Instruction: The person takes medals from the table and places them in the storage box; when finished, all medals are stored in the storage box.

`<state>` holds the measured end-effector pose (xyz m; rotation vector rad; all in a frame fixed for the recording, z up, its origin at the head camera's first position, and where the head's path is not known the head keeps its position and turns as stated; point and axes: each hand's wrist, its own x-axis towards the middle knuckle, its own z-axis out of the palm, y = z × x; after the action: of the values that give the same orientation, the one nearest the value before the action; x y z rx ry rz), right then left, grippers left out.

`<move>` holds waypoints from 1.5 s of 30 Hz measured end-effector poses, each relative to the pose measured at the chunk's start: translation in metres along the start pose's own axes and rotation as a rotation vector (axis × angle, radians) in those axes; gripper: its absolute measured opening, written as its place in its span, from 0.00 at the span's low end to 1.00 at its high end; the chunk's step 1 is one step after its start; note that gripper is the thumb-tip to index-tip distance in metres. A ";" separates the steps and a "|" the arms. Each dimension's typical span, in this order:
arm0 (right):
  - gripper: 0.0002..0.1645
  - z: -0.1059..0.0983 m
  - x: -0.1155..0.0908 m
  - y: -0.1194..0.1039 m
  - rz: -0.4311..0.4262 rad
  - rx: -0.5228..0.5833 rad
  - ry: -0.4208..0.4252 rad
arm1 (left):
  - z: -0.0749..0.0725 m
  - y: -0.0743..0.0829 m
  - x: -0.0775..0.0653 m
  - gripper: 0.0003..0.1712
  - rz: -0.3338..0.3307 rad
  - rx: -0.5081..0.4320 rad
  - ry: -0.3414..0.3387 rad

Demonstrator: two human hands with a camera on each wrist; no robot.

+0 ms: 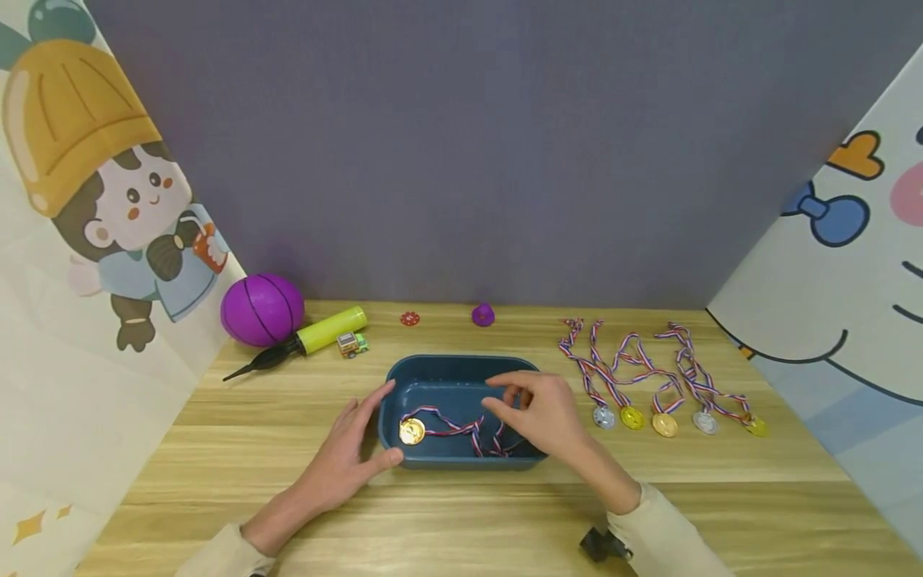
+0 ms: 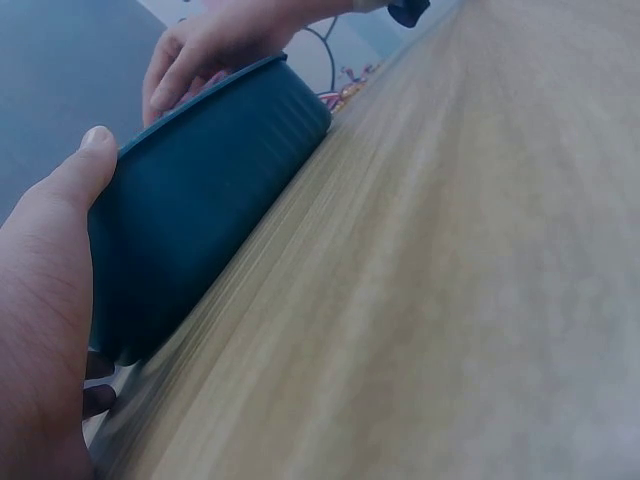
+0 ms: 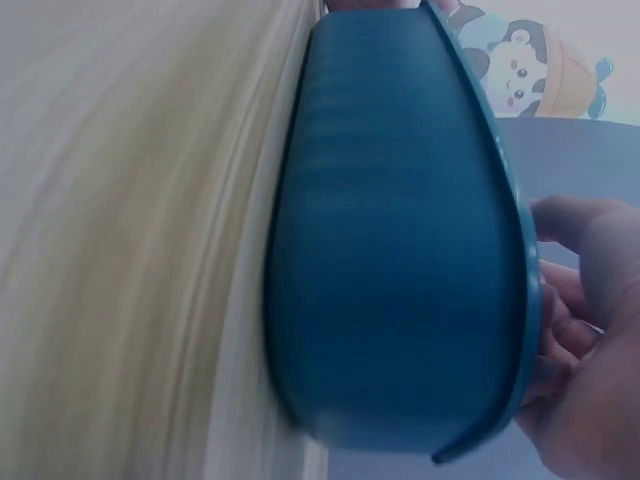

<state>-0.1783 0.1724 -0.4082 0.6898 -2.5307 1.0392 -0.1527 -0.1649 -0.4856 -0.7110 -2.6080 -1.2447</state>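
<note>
A dark blue-green plastic basin (image 1: pixel 461 463) stands on the wooden table, holding a gold medal (image 1: pixel 412 431) at its left end. The medal's striped ribbon (image 1: pixel 443 421) trails right along the basin floor, partly hidden under the right hand. At the basin's left end, my left hand (image 1: pixel 346 461) touches the wall with thumb and fingers spread and fairly straight. My right hand (image 1: pixel 544 413) hovers over the right part of the basin. Its thumb and index finger are apart, the other fingers loosely bent, and nothing shows between them.
Several gold and silver medals (image 1: pixel 665 425) with striped ribbons lie right of the basin. Back left are a purple ball (image 1: pixel 263 310), a yellow hand pump (image 1: pixel 332 330) and a toy truck (image 1: pixel 352 344). A red chip (image 1: pixel 409 319) and a small purple hat-shaped toy (image 1: pixel 483 315) lie behind the basin.
</note>
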 end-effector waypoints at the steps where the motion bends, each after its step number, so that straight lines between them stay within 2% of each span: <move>1: 0.14 -0.001 -0.002 0.003 0.001 0.017 0.020 | 0.000 0.000 0.000 0.54 -0.003 0.001 0.000; 6: 0.12 -0.010 -0.012 0.015 0.006 0.069 0.107 | 0.001 -0.001 0.000 0.54 0.006 0.005 0.002; 9: 0.12 -0.015 -0.019 0.023 0.004 0.056 0.160 | 0.002 0.000 0.000 0.53 0.010 0.006 0.001; 20: 0.12 -0.032 -0.036 0.048 0.007 0.094 0.283 | 0.002 0.000 -0.001 0.54 0.000 0.010 0.000; 27: 0.14 -0.042 -0.049 0.059 0.075 0.130 0.297 | 0.001 0.001 -0.001 0.53 0.008 0.009 0.001; 36: 0.12 -0.055 -0.065 0.072 0.171 0.047 0.301 | 0.000 0.002 -0.001 0.54 -0.002 0.009 0.001; 45: 0.11 -0.068 -0.071 0.087 0.218 -0.033 0.251 | 0.000 0.001 -0.001 0.54 -0.001 0.011 0.003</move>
<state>-0.1596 0.2975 -0.4438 0.2580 -2.4323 1.0762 -0.1519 -0.1645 -0.4855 -0.7060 -2.6111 -1.2301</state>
